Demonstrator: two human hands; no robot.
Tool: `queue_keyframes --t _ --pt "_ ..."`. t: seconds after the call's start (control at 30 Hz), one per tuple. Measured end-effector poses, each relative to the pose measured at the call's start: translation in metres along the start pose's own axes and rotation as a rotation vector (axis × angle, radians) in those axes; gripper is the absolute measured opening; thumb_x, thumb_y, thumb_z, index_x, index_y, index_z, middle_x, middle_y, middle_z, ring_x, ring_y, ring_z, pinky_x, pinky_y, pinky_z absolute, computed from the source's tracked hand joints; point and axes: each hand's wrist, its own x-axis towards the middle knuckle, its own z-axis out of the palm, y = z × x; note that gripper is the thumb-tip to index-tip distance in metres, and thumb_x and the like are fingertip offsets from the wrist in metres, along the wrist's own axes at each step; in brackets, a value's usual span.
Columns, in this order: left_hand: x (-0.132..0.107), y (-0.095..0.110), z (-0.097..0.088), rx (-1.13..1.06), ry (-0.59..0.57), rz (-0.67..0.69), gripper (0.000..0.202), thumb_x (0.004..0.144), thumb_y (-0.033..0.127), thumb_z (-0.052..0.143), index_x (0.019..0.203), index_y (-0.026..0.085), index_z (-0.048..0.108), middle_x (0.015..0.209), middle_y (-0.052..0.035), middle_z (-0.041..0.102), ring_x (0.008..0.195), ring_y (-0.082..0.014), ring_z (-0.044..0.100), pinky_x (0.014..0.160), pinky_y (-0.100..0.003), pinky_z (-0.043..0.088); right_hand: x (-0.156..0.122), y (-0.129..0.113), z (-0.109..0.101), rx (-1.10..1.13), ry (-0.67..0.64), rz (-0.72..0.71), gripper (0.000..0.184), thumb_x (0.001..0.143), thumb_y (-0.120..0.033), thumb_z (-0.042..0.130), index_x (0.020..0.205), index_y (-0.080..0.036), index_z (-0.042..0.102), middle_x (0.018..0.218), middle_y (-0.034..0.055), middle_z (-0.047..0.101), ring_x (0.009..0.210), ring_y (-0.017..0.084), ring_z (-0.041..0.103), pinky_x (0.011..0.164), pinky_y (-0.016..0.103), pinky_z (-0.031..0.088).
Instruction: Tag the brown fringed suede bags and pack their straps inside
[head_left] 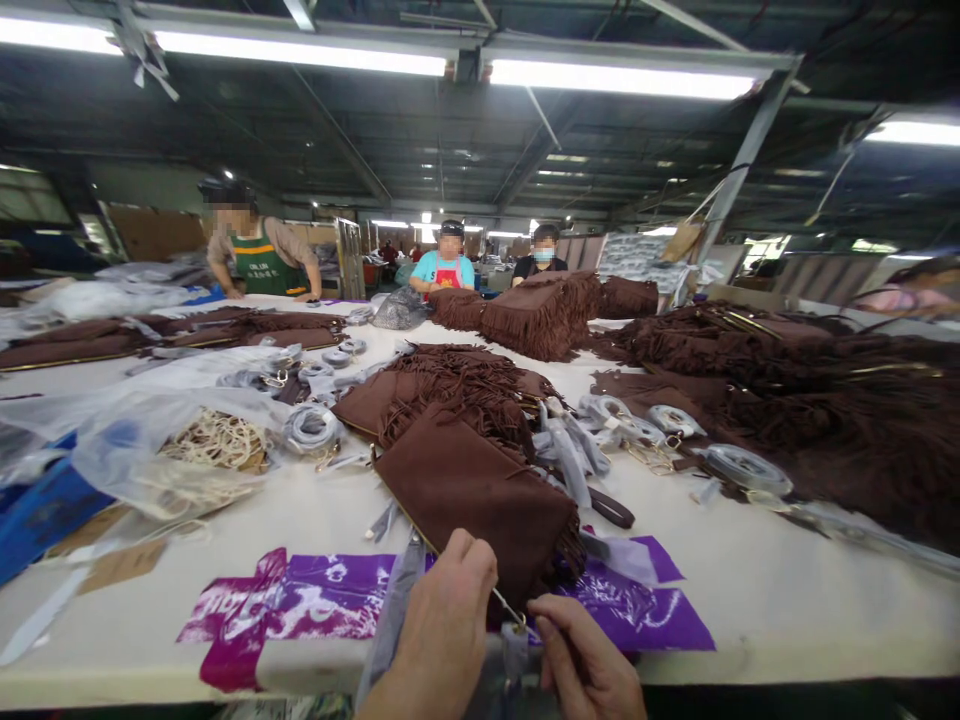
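L hand (pixel 450 610) pinching thin white cord (pixel 507 604) btwn fingers; R hand (pixel 585 660) by small gold-metal clip (pixel 519 623), can't tell fingers' grip; flat brown fringed bag (pixel 480 490) just beyond!

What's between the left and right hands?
In the head view: a thin white cord, gold-coloured hardware and grey wrapping, with the brown bag beyond.

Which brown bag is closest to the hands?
The brown bag at the front of the middle pile; left hand and right hand are by its near edge. Other bags lie farther back.
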Motion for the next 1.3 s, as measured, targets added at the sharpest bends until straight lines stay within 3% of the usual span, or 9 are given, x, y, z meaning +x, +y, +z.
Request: queue_keyframes --t 0.13,0.23,0.4,0.5,0.6,0.7,0.97,1.13,1.3 --pt "0.002 0.009 -0.006 -0.218 0.011 0.061 0.024 0.096 0.025 0.033 0.075 0.022 0.044 0.083 -0.0005 0.051 0.075 -0.0153 0.047 0.069 -0.025 0.035 0.022 -0.018 0.004 -0.071 -0.166 -0.188 0.017 0.091 -0.033 0.058 0.092 -0.024 0.073 0.085 0.0039 0.071 0.066 0.016 0.067 0.066 0.020 0.056" --pt "0.004 0.006 -0.003 -0.340 0.014 0.056 0.023 0.095 0.027 0.036 0.074 0.021 0.044 0.080 0.0005 0.050 0.075 -0.0145 0.047 0.069 -0.024 0.037 0.032 -0.023 0.006 -0.089 -0.260 -0.243 0.017 0.091 -0.029 0.058 0.081 -0.024 0.070 0.078 0.0017 0.068 0.071 0.016 0.066 0.066 0.018 0.053" --pt "0.008 -0.012 0.013 -0.592 -0.070 -0.020 0.018 0.092 0.025 0.038 0.089 0.019 0.054 0.077 0.0010 0.055 0.072 -0.0145 0.053 0.067 -0.025 0.041 0.026 -0.004 0.007 0.045 -0.216 0.050 0.025 0.090 -0.040 0.060 0.079 -0.021 0.071 0.062 -0.0017 0.059 0.051 0.013 0.054 0.048 0.019 0.046" --pt "0.007 -0.017 0.025 -0.488 -0.083 0.009 0.015 0.079 0.012 0.048 0.084 0.017 0.061 0.081 -0.0006 0.058 0.076 -0.0147 0.055 0.068 -0.024 0.040 0.022 0.011 0.005 0.152 -0.170 0.233 0.030 0.085 -0.047 0.065 0.084 -0.018 0.074 0.049 -0.0051 0.048 0.041 0.011 0.044 0.039 0.019 0.038" --pt "0.006 -0.015 0.035 -0.405 -0.015 0.026 0.011 0.072 0.009 0.056 0.073 0.016 0.064 0.080 -0.0014 0.059 0.077 -0.0151 0.055 0.068 -0.024 0.038 0.021 0.013 0.003 0.155 -0.137 0.235 0.029 0.082 -0.046 0.068 0.084 -0.018 0.075 0.053 -0.0036 0.051 0.046 0.012 0.047 0.042 0.020 0.040" --pt "0.008 -0.012 0.042 -0.407 0.025 0.033 0.012 0.075 0.012 0.056 0.069 0.016 0.066 0.077 -0.0020 0.059 0.075 -0.0153 0.055 0.067 -0.025 0.037 0.022 0.006 0.002 0.123 -0.126 0.176 0.024 0.082 -0.043 0.068 0.084 -0.020 0.076 0.059 -0.0025 0.055 0.049 0.012 0.048 0.044 0.020 0.041" --pt "0.008 -0.014 0.045 -0.413 0.081 0.048 0.015 0.074 0.010 0.049 0.061 0.017 0.054 0.070 -0.0010 0.053 0.069 -0.0141 0.049 0.062 -0.025 0.032 0.020 0.009 0.008 0.129 -0.037 0.215 0.025 0.081 -0.045 0.069 0.083 -0.021 0.074 0.064 -0.0015 0.059 0.055 0.014 0.050 0.049 0.021 0.041" --pt "0.012 -0.018 0.041 -0.884 -0.114 -0.111 0.007 0.065 0.020 0.053 0.062 0.018 0.048 0.059 0.0030 0.047 0.056 -0.0105 0.039 0.055 -0.023 0.029 0.022 0.021 -0.006 0.159 -0.224 0.404 0.038 0.080 -0.050 0.067 0.100 -0.019 0.067 0.061 -0.0021 0.059 0.049 0.014 0.050 0.046 0.023 0.041" --pt "0.017 -0.020 0.036 -1.199 -0.238 -0.281 0.010 0.058 0.022 0.056 0.065 0.017 0.050 0.056 0.0014 0.057 0.045 -0.0064 0.033 0.047 -0.021 0.019 0.023 -0.006 -0.029 0.152 -0.513 0.416 0.022 0.077 -0.030 0.066 0.096 -0.020 0.065 0.076 -0.0001 0.063 0.067 0.017 0.058 0.061 0.024 0.046"
